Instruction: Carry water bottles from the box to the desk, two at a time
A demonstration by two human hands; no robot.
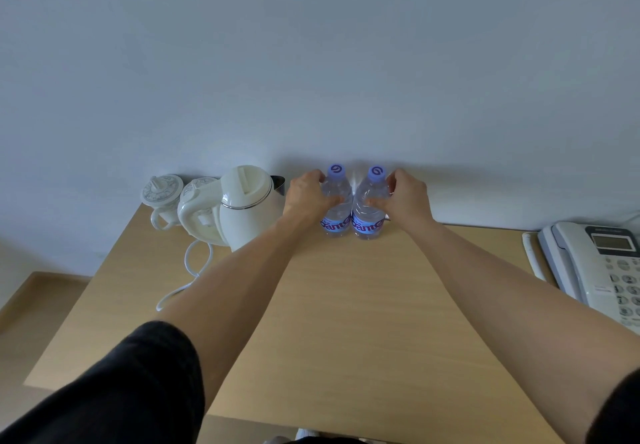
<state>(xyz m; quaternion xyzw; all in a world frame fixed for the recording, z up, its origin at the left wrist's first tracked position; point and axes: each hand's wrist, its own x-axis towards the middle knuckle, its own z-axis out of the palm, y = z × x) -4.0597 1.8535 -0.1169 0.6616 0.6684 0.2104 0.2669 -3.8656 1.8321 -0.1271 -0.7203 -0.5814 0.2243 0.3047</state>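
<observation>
A pale wall (pixel 311 62) fills the upper half of the frame, above a light wood worktop (pixel 346 305) that spreads across the lower half. Two bare forearms in dark short sleeves reach from the bottom corners toward the frame's centre. At left of centre stands a cream electric kettle (pixel 242 208), its white cord (pixel 187 270) looping down over the worktop's left edge. At the right edge lies a white desk telephone (pixel 602 263) with a keypad and small display. Two white lidded cups (pixel 161 197) sit beside the kettle, at its left against the wall. At the frame's centre, two clear water bottles stand upright and touching at the worktop's far edge, close to the wall: the left hand (pixel 306 197) is curled round the left bottle (pixel 336 211), the right hand (pixel 405 197) round the right bottle (pixel 369 215). Both carry purple caps and purple-lettered labels.
</observation>
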